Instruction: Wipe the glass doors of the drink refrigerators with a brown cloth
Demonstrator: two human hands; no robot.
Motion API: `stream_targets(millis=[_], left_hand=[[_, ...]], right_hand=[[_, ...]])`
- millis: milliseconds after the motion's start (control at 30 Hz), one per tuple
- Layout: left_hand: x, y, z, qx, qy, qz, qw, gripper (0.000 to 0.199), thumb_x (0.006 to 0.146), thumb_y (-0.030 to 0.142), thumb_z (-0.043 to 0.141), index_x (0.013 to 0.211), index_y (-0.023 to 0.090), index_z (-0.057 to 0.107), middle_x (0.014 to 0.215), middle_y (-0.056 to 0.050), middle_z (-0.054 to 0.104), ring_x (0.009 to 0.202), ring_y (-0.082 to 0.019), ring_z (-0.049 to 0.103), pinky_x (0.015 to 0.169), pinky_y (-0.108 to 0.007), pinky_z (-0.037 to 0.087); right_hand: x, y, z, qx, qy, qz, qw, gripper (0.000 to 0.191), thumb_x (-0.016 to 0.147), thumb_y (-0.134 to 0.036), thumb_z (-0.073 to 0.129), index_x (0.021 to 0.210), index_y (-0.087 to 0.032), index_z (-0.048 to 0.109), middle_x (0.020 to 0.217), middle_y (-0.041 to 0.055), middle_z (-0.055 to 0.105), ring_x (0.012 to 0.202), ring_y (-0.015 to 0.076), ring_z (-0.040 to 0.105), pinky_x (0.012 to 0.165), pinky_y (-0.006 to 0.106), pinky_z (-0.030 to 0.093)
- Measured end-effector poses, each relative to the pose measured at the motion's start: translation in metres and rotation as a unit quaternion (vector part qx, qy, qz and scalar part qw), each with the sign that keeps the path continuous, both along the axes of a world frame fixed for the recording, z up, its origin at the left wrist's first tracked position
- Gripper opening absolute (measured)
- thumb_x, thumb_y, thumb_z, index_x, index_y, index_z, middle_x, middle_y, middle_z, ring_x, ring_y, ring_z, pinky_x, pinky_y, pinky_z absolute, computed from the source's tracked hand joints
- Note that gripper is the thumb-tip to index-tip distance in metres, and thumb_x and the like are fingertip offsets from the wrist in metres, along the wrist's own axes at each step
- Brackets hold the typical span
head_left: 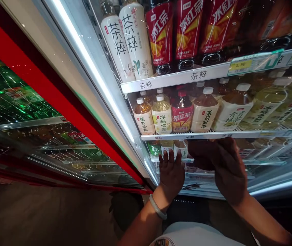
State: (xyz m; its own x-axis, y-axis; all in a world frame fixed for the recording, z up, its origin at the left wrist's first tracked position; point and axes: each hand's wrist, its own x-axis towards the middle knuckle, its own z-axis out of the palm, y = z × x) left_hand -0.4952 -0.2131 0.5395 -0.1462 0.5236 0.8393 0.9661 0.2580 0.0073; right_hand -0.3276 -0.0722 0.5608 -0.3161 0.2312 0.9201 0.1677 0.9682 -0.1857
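We find dark item at lower centre of frame, directly left of right hand, nearer hand; long axis unclear. Its grip: shadowed, we cannot tell. Left hand: fingers spread apart.

A glossy red door frame slants across the left of the frame, with bright green bottles beside it at far left. At upper centre, two tall white bottles carry black characters and small red marks, the right one a green leaf motif too; red-labelled bottles beside them show white characters over yellow. A white shelf strip beneath has black characters and a yellow price tag. Mid-frame, a red-capped bottle has white lettering on red. At lower centre, a dark reddish-brown object; below, a plain pale grey bangle.
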Motion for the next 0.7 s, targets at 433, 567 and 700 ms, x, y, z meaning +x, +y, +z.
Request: stream_targets(millis=[433, 567, 700], left_hand=[[0.021, 0.013, -0.009, -0.016, -0.012, -0.001, 1.0, 0.089, 0.091, 0.013, 0.066, 0.171, 0.017, 0.026, 0.183, -0.013, 0.006, 0.17, -0.035, 0.008, 0.138, -0.055, 0.022], [0.028, 0.015, -0.01, -0.011, -0.027, 0.01, 1.0, 0.09, 0.091, 0.013, 0.066, 0.172, 0.017, 0.026, 0.182, -0.016, 0.006, 0.169, -0.036, 0.011, 0.135, -0.056, 0.03], [0.03, 0.013, -0.011, -0.045, -0.021, 0.013, 0.999, 0.089, 0.091, 0.014, 0.068, 0.171, 0.016, 0.029, 0.182, -0.013, 0.009, 0.17, -0.032, 0.012, 0.136, -0.053, 0.03]], right_hand=[[0.036, 0.023, -0.013, 0.017, -0.005, -0.009, 1.0, 0.091, 0.083, 0.011, 0.065, 0.16, -0.036, 0.05, 0.172, 0.0042, 0.04, 0.161, 0.0358, 0.037, 0.136, 0.06, 0.031], [0.017, 0.012, -0.013, 0.038, -0.033, 0.002, 0.999, 0.08, 0.083, 0.01, 0.068, 0.153, -0.029, 0.059, 0.169, 0.0053, 0.046, 0.161, 0.0317, 0.037, 0.137, 0.052, 0.032], [0.03, 0.017, -0.05, 0.064, -0.098, 0.055, 0.992, 0.049, 0.087, 0.007, 0.065, 0.128, -0.02, 0.072, 0.147, 0.0092, 0.068, 0.156, 0.0264, 0.046, 0.136, 0.049, 0.035]])
